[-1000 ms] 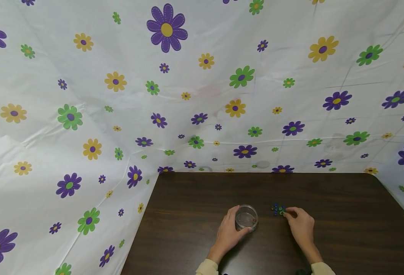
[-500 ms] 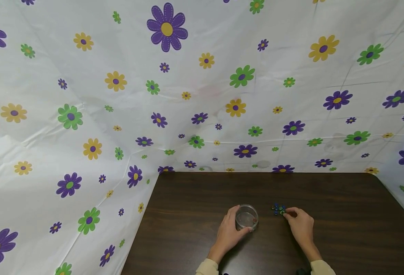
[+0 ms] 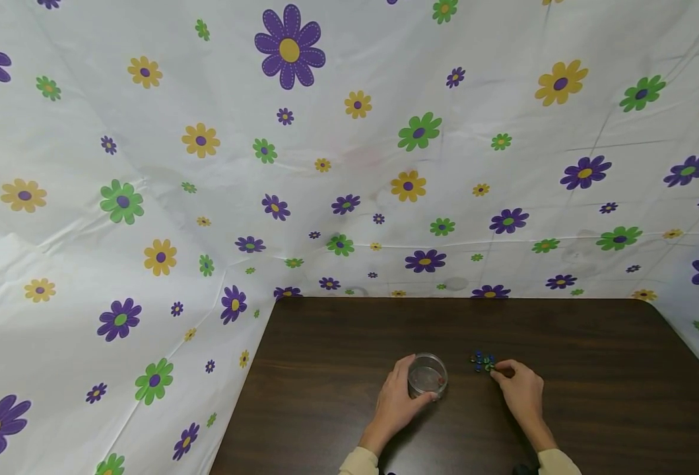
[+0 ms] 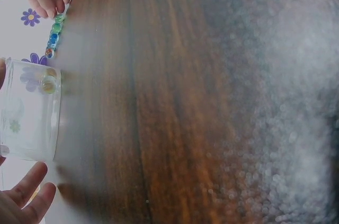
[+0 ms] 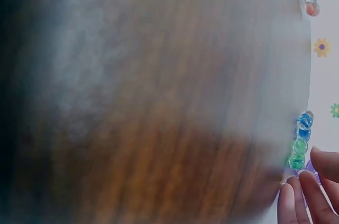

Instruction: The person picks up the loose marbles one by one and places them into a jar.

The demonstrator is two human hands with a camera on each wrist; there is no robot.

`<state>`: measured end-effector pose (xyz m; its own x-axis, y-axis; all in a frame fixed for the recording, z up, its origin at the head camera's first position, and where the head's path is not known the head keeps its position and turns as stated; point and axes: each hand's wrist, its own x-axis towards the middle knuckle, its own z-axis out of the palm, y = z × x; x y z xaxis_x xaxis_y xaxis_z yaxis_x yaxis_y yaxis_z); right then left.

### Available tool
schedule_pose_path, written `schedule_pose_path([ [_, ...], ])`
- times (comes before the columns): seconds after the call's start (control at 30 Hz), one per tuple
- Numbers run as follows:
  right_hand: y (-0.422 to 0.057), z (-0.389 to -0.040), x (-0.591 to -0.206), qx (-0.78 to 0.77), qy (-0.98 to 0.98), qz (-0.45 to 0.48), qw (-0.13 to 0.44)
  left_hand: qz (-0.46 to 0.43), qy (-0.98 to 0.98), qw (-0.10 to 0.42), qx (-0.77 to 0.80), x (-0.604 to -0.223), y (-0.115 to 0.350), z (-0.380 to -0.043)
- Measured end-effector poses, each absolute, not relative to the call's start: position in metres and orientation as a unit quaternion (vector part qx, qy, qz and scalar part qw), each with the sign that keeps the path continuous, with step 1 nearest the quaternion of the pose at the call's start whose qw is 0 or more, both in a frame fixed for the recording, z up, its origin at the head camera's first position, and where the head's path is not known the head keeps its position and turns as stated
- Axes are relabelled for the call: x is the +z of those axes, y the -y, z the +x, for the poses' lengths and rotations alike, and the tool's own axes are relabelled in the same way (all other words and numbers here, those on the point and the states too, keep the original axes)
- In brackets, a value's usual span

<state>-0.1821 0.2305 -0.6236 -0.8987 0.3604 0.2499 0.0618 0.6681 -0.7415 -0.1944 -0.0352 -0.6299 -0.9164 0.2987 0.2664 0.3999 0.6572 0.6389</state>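
Observation:
My left hand (image 3: 398, 398) holds a clear round glass bowl (image 3: 427, 376), thumb at its near side and fingers along its left. Inside the glass lie a few marbles; a reddish marble (image 3: 441, 380) shows at the right, and a yellowish marble (image 4: 48, 84) in the left wrist view. To the right sits a small cluster of glass marbles (image 3: 478, 357), mostly blue and green. My right hand (image 3: 521, 390) reaches the cluster's near right side, thumb and index fingertips pinching at a green marble (image 5: 297, 161). Blue marbles (image 5: 304, 122) stand just beyond it.
Everything rests on a dark brown wooden table (image 3: 325, 349). Behind it and at both sides hangs a white sheet (image 3: 349, 165) printed with purple, green and yellow flowers. The table's far edge meets this sheet.
Almost nothing moves. My right fingertips shift very slightly at the edge of the marble cluster, while the left hand keeps its hold on the glass bowl.

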Motion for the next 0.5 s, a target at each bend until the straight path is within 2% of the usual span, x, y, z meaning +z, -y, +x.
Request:
schedule_pose_path([
  [0.5,-0.2329,-0.1844,-0.6285,0.401,0.892,-0.117,0.173,-0.197,0.905,0.073,-0.371,-0.6282,0.0352,-0.1936],
])
